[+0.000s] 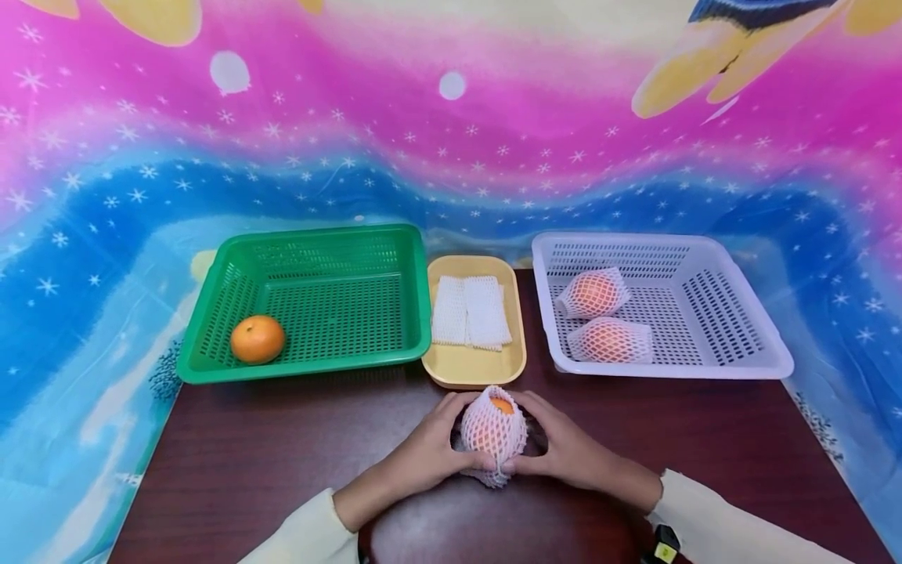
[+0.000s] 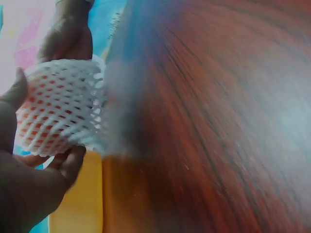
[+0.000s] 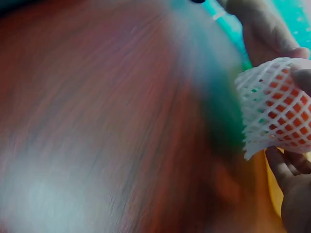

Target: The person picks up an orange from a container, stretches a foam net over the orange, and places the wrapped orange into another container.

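Between both hands, just in front of the yellow tray, an orange (image 1: 502, 405) is wrapped in a white foam net sleeve (image 1: 493, 439). A bit of bare peel shows through the sleeve's upper opening. My left hand (image 1: 426, 450) grips the netted fruit from the left, thumb on the near side. From the right, my right hand (image 1: 574, 450) grips it the same way, the thumbs close together. In the left wrist view the foam net (image 2: 63, 107) covers most of the fruit, and its loose end extends past it. The right wrist view shows the net (image 3: 277, 107) with fingers beneath.
A green basket (image 1: 303, 372) at the left holds one bare orange (image 1: 257, 339). The yellow tray (image 1: 472, 372) in the middle holds flat foam nets (image 1: 468, 312). Inside the white basket (image 1: 676, 368) at right lie two netted oranges (image 1: 595, 294). A patterned cloth (image 1: 451, 157) hangs behind.
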`<state>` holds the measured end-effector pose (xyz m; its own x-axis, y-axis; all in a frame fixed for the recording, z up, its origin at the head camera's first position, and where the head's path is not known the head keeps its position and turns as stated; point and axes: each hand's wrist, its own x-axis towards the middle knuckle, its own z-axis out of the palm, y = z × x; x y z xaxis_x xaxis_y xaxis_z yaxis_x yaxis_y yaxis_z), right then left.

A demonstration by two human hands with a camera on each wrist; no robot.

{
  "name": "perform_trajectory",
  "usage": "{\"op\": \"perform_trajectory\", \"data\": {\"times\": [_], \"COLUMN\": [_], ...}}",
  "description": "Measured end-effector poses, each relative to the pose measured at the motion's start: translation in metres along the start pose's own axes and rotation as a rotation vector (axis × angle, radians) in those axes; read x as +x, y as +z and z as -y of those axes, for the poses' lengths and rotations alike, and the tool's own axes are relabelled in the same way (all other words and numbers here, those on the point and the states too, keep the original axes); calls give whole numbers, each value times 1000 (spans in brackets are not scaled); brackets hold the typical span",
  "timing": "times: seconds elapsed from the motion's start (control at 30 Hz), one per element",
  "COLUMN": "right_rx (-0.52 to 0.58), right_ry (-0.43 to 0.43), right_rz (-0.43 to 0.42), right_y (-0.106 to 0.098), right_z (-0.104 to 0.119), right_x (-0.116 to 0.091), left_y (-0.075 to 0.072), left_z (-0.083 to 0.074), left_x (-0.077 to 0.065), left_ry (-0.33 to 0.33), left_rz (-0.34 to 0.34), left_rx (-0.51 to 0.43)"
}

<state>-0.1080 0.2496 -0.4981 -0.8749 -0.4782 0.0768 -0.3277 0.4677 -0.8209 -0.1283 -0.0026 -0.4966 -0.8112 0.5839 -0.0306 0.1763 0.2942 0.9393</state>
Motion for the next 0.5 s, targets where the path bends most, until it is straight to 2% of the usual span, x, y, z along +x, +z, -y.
{"op": "perform_trajectory", "data": {"times": [0.17, 0.27, 0.37, 0.5], "right_rx": [308, 441, 536, 519], "right_ry": [16, 50, 94, 153], "right_rz": [2, 5, 9, -14], "right_y": [-5, -7, -11, -13], "right_z": [15, 25, 34, 45], "right_x": [2, 2, 1, 5], "left_y": [-1, -2, -3, -6], "left_z": [-10, -17, -24, -33], "left_x": [-1, -4, -6, -5], "left_ry": [-26, -45, -79, -101], "left_rz": [16, -21, -95, -170], "left_rx": [-286, -311, -299, -283]}}
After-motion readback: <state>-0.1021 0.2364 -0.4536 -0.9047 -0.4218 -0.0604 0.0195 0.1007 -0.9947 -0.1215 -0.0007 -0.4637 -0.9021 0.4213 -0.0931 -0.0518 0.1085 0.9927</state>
